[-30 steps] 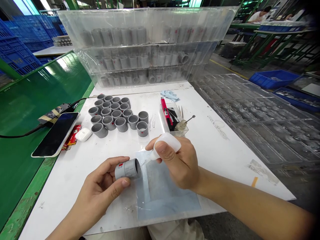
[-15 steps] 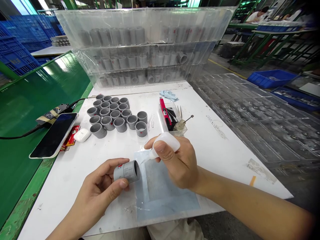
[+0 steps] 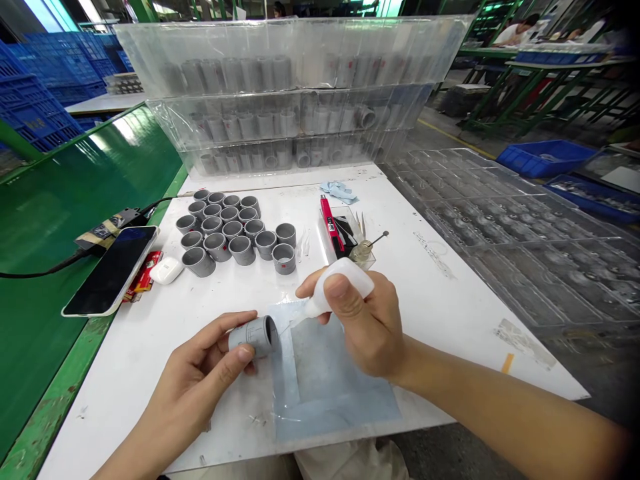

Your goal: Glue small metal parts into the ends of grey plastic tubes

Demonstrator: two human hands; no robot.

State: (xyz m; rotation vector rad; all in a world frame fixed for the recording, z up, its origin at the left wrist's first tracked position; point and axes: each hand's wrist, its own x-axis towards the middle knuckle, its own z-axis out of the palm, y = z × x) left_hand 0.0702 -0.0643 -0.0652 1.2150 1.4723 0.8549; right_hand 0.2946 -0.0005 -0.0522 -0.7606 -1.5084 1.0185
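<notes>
My left hand [image 3: 210,370] grips a short grey cylinder [image 3: 250,335] by its sides, lying on its side with the open end facing right. Fine dark markings run along its wall. In my right hand [image 3: 365,327] is a white squeeze bottle [image 3: 345,283], tilted down to the left. Its thin clear nozzle tip points at the cylinder's open end; whether it touches the rim I cannot tell. Below both hands lies a light blue cloth [image 3: 340,407] under a clear sheet. Several more grey cylinders [image 3: 242,251] stand in a group farther back on the table.
A clear tray [image 3: 327,250] holds a red-handled tool [image 3: 330,223] and a small glass jar [image 3: 361,251]. On the left lie a phone [image 3: 110,270] and a white case [image 3: 167,269]. Stacked clear trays [image 3: 295,60] of cylinders stand behind; empty clear trays [image 3: 500,220] lie at right.
My right hand and the bottle have shifted slightly right and down. The cylinder has turned in my left hand, so its red mark no longer shows.
</notes>
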